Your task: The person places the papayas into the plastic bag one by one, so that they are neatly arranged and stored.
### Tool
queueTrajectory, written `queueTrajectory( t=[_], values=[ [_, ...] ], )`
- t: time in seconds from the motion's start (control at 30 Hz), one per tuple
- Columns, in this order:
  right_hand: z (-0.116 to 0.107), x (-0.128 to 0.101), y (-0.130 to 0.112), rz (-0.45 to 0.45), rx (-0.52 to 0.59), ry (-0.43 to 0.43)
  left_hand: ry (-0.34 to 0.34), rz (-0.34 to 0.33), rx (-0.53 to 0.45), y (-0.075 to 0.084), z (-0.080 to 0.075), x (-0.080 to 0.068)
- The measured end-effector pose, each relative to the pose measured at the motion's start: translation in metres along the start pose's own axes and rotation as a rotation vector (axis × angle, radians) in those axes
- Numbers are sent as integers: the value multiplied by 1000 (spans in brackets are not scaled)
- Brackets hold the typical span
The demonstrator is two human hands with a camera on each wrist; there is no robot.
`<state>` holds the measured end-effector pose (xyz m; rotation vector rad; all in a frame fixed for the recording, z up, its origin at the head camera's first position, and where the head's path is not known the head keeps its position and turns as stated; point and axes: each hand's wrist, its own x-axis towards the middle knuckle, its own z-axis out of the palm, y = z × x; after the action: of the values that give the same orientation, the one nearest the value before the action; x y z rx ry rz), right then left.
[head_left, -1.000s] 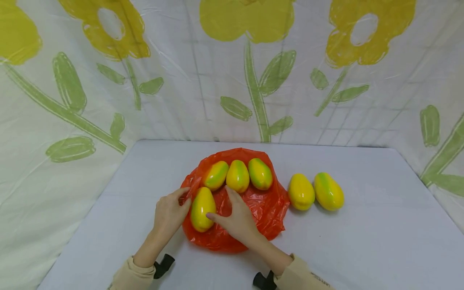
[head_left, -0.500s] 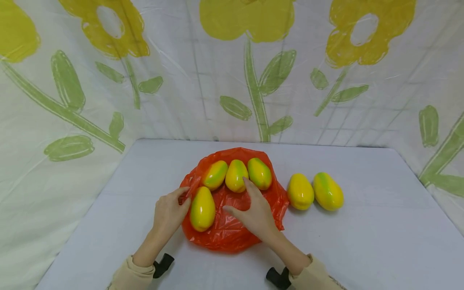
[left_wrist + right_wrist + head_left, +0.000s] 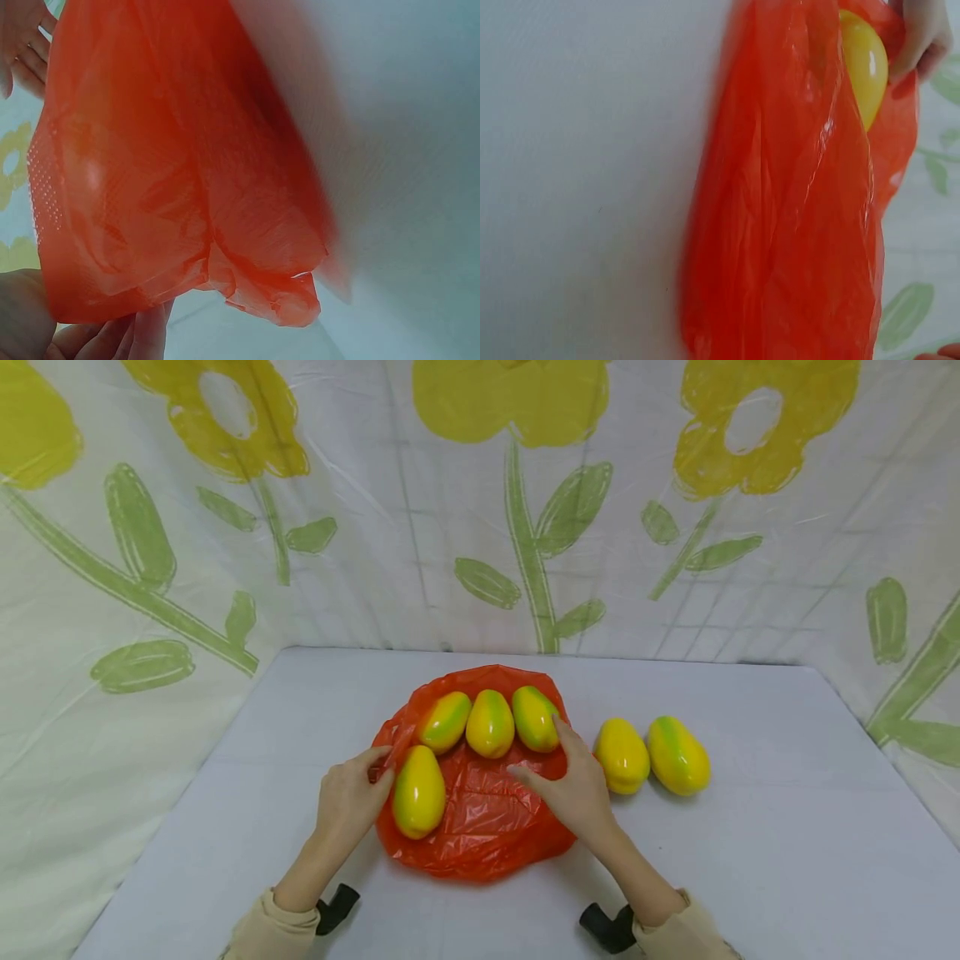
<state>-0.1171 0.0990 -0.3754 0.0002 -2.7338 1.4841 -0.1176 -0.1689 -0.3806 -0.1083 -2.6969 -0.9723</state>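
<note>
A flowered cloth [image 3: 360, 602] hangs behind my white desk [image 3: 765, 852]. On the desk the red bag [image 3: 487, 814] lies spread wide. My left hand [image 3: 351, 795] pinches its left edge; my right hand [image 3: 573, 795], thumb and fingers wide apart, is over its right side. Four yellow-green fruits [image 3: 491, 725] lie in the bag, three along the far side; two loose fruits [image 3: 678, 757] lie just to its right.

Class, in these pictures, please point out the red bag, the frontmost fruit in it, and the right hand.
Red bag [image 3: 483, 806]: head view, on its bare inside.
Frontmost fruit [image 3: 418, 795]: head view, middle of its yellow side.
Right hand [image 3: 577, 792]: head view, back of the hand.
</note>
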Motion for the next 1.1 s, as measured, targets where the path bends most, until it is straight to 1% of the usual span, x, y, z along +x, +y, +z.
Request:
queueTrajectory(
  t=[0.27,0.47,0.63,0.87,1.0,1.1],
  values=[
    [-14,3,7,35,43,-22,3,-3,5,0,-1,0],
    [-29,5,13,49,-22,11,10,9,10,-1,-1,0],
    [-36,6,17,52,-66,26,8,5,14,0,-2,0],
    [-41,4,24,67,-94,29,0,-3,7,0,-2,0],
    [-49,5,27,97,-100,35,2,-2,12,0,-3,0],
    [-56,5,28,132,-75,37,0,-2,11,0,-3,-1]
  ],
)
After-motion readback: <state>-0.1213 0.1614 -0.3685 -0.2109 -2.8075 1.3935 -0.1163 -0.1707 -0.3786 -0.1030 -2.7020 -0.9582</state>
